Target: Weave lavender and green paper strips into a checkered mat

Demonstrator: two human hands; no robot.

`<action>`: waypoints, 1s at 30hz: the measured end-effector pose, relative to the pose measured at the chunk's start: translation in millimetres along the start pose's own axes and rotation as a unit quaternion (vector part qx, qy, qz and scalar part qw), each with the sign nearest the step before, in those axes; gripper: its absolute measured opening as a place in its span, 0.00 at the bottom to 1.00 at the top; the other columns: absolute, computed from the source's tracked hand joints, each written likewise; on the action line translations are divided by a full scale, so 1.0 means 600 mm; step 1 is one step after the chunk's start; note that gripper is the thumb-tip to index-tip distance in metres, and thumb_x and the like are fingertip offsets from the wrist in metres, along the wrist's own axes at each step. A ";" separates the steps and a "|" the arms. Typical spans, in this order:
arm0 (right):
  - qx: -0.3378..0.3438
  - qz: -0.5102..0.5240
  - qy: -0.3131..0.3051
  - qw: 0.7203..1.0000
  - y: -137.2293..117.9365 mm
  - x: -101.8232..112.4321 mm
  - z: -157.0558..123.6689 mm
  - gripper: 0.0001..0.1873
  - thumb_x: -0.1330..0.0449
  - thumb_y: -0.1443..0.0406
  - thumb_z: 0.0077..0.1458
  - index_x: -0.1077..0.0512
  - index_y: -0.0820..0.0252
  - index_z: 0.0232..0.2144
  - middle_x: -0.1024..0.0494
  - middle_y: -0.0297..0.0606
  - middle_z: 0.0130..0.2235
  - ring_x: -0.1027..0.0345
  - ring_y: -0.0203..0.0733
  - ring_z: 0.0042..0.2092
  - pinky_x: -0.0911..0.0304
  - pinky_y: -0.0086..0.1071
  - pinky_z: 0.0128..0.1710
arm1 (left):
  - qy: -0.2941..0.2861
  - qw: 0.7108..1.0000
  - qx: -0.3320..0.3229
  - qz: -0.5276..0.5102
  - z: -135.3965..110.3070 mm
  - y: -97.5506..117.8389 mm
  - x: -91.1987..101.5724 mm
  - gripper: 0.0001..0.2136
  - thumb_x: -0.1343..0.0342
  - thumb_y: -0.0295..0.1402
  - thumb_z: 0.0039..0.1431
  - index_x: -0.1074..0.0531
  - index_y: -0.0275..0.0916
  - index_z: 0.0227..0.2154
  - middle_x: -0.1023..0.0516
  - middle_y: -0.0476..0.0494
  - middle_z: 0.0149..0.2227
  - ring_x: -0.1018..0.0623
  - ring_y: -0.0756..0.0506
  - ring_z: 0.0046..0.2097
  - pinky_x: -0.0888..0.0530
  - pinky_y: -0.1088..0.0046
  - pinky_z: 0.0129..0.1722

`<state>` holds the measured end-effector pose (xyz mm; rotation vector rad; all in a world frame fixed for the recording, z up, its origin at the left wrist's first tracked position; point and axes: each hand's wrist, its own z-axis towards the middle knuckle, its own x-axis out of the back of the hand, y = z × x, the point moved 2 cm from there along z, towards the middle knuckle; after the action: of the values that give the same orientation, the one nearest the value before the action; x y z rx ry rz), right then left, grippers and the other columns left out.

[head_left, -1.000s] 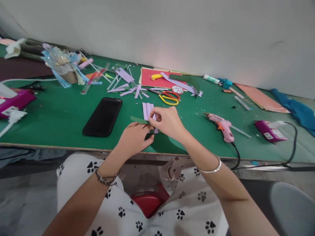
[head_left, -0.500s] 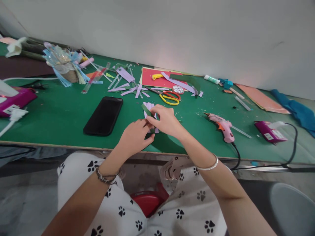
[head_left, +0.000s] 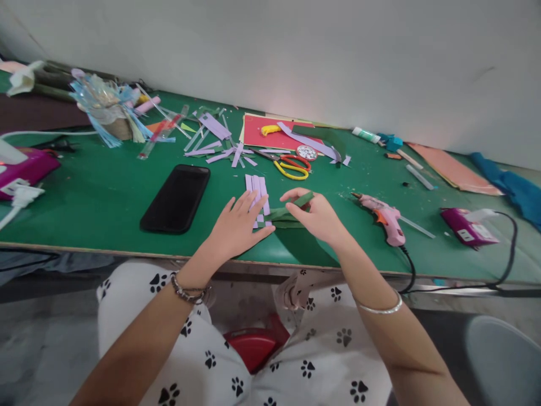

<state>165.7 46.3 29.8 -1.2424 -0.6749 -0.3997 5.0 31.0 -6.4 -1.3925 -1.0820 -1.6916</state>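
Several lilac paper strips (head_left: 256, 185) lie side by side on the green table, crossed near their lower ends by green strips in a woven checker pattern. My left hand (head_left: 236, 225) rests flat over their left part, fingers spread, covering some of the weave. To the right, my right hand (head_left: 319, 219) pinches a green paper strip (head_left: 279, 213) between thumb and fingers. That strip runs left to the lilac ones, and another green length lies just below it. Where the strips meet under my left fingers is partly hidden.
Left of my hands lies a black phone (head_left: 176, 198). Behind are scissors (head_left: 293, 166), paper scraps (head_left: 215, 127), a red sheet (head_left: 253, 128) and a yellow-handled tool (head_left: 270, 130). A pink glue gun (head_left: 382, 217) and a purple power socket (head_left: 467, 226) with cables sit right.
My right hand has moved right, away from my left hand, drawing the green strip out to the side. My left hand has flattened, its fingers now spread over the lilac strips.
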 end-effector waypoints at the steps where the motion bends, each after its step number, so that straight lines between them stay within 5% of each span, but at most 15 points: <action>1: 0.000 0.003 -0.001 1.000 0.002 0.000 -0.001 0.08 0.48 0.67 0.48 0.29 0.59 0.30 0.30 0.32 0.27 0.43 0.32 0.26 0.46 0.29 0.29 | -0.004 1.000 -0.002 -0.002 0.002 0.002 0.001 0.28 0.57 0.46 0.61 0.50 0.38 0.61 0.48 0.37 0.64 0.48 0.39 0.64 0.45 0.54 0.59; 8: 0.002 0.020 0.002 1.000 0.007 0.004 -0.006 0.08 0.48 0.66 0.49 0.29 0.59 0.27 0.28 0.32 0.28 0.41 0.33 0.27 0.45 0.30 0.29 | -0.023 1.000 -0.016 -0.010 0.006 0.004 0.002 0.23 0.59 0.42 0.63 0.42 0.39 0.58 0.46 0.38 0.63 0.46 0.39 0.64 0.47 0.52 0.60; 30: 0.017 -0.015 0.056 0.998 0.041 0.025 -0.013 0.05 0.45 0.66 0.47 0.29 0.59 0.28 0.25 0.35 0.31 0.36 0.35 0.31 0.43 0.30 0.30 | -0.011 1.000 -0.020 0.015 0.005 0.004 -0.001 0.21 0.60 0.38 0.63 0.43 0.39 0.58 0.45 0.39 0.62 0.45 0.41 0.63 0.46 0.53 0.60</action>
<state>193.8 47.1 20.6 -1.1704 -0.6025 -0.4772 8.4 32.5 -6.6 -1.4486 -1.0394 -1.6890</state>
